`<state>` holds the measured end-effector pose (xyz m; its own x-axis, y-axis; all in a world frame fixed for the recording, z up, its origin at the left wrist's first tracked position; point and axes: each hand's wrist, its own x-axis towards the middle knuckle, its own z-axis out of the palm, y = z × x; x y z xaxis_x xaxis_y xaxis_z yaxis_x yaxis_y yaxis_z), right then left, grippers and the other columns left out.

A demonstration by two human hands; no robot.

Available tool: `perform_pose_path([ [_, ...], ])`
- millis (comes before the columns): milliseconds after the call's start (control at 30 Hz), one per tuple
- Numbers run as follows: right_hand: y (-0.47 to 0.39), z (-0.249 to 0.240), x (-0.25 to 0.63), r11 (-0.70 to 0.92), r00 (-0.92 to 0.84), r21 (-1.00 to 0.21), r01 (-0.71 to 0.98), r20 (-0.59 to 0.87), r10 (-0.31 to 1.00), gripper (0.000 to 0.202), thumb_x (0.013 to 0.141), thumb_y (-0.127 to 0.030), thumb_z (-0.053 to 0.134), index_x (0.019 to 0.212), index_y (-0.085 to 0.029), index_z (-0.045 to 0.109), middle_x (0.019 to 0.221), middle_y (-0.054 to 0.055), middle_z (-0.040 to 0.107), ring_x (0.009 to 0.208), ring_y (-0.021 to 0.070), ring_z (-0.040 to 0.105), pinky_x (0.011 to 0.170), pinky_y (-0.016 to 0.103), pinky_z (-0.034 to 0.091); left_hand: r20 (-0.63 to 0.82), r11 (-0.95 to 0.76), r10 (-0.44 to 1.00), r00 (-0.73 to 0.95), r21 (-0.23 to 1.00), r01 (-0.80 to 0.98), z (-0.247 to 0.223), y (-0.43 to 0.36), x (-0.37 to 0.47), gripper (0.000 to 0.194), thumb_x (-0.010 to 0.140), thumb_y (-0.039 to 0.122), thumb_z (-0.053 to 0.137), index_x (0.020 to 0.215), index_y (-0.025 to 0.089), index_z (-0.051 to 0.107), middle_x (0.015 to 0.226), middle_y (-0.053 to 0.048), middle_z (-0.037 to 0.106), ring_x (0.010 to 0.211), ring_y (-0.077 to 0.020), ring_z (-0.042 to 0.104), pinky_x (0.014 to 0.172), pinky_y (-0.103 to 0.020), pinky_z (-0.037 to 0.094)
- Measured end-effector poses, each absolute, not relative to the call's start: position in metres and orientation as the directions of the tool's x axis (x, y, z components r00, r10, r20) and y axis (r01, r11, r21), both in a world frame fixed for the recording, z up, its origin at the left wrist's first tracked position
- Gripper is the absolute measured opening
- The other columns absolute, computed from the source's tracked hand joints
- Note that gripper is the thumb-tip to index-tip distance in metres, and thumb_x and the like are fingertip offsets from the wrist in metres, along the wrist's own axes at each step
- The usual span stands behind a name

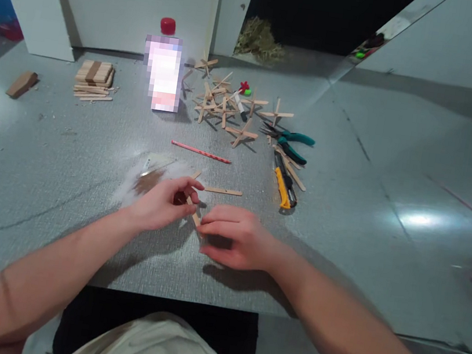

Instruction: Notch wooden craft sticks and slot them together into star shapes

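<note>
- Wooden stick [195,216]: right hand [241,239] pinched near end between fingers, likely steadying.
- Left hand [171,198]: fingers curled at far end; pinch unclear.
- Cutter [282,188]: lay close, presumably handy.

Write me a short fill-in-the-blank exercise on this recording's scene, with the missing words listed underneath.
1. The wooden stick runs from the grip of the right hand toward the person's ____ hand.
2. The cap above the pixelated container is ____.
3. The casing of the utility knife is black and ____.
4. Seen from the camera, the utility knife lies to the ____ of the pencil.

Missing words: left; red; yellow; right.
</note>
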<state>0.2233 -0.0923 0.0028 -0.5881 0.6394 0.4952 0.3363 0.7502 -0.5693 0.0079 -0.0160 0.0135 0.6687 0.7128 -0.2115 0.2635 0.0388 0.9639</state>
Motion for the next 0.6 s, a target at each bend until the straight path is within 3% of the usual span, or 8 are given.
perform_pose_path([
  [67,-0.09,0.003,0.228,0.719,-0.579,-0.595,0.358,0.463,0.671,0.015,0.096,-0.032,0.066,0.1,-0.018,0.071,0.093,0.008,0.075,0.085,0.0177,0.07,0.079,0.031,0.058,-0.175,-0.008,0.684,0.709,0.969,0.246,0.018,-0.016,0.005,0.035,0.087,0.016,0.062,0.122,0.019,0.058,0.094,0.0,0.061,0.082,-0.0115,0.061,0.077,-0.026,0.05],
  [133,-0.084,0.002,0.236,0.651,-0.509,-0.552,0.52,0.412,0.756,0.014,0.096,-0.03,0.063,0.101,-0.02,0.072,0.098,0.007,0.076,0.091,0.0185,0.071,0.085,0.032,0.058,-0.154,-0.112,0.634,0.758,0.951,0.287,0.024,-0.015,0.001,0.037,0.089,0.014,0.058,0.126,0.02,0.055,0.097,-0.001,0.062,0.084,-0.0125,0.063,0.077,-0.027,0.051],
  [200,-0.076,0.0,0.246,0.524,-0.381,-0.479,0.704,0.368,0.849,0.017,0.095,-0.029,0.063,0.107,-0.02,0.072,0.106,0.009,0.075,0.101,0.023,0.069,0.091,0.038,0.056,-0.14,-0.274,0.615,0.776,0.885,0.377,0.027,-0.012,-0.004,0.042,0.09,0.013,0.055,0.131,0.02,0.052,0.105,-0.003,0.066,0.083,-0.0128,0.065,0.077,-0.028,0.051],
  [267,-0.067,-0.004,0.257,0.437,-0.312,-0.441,0.784,0.329,0.891,0.024,0.092,-0.026,0.066,0.113,-0.017,0.071,0.111,0.014,0.073,0.104,0.029,0.067,0.092,0.045,0.055,-0.108,-0.414,0.64,0.761,0.786,0.46,0.027,-0.009,-0.008,0.047,0.089,0.012,0.057,0.135,0.021,0.049,0.112,-0.004,0.068,0.081,-0.0127,0.065,0.077,-0.028,0.051],
  [333,-0.059,-0.008,0.265,0.401,-0.301,-0.416,0.816,0.287,0.909,0.022,0.089,-0.025,0.068,0.108,-0.015,0.073,0.107,0.015,0.072,0.099,0.0308,0.067,0.089,0.047,0.055,-0.047,-0.504,0.675,0.737,0.7,0.506,0.025,-0.006,-0.01,0.049,0.09,0.016,0.06,0.137,0.021,0.048,0.118,-0.006,0.067,0.081,-0.0129,0.065,0.078,-0.029,0.052],
  [467,-0.052,-0.013,0.27,0.382,-0.308,-0.391,0.838,0.239,0.921,0.013,0.094,-0.021,0.062,0.094,-0.017,0.074,0.099,0.011,0.072,0.091,0.0258,0.067,0.085,0.041,0.054,0.1,-0.587,0.75,0.654,0.555,0.589,0.027,0.0,-0.012,0.044,0.094,0.022,0.058,0.137,0.021,0.051,0.138,-0.011,0.056,0.088,-0.014,0.066,0.082,-0.031,0.054],
  [600,-0.049,-0.017,0.274,0.357,-0.279,-0.378,0.854,0.247,0.928,0.017,0.096,-0.021,0.058,0.093,-0.018,0.074,0.096,0.01,0.073,0.091,0.0261,0.066,0.083,0.041,0.053,0.028,-0.607,0.744,0.667,0.445,0.658,0.035,0.001,-0.018,0.032,0.091,0.033,0.066,0.12,0.018,0.063,0.121,-0.009,0.065,0.087,-0.0194,0.067,0.079,-0.035,0.053],
])
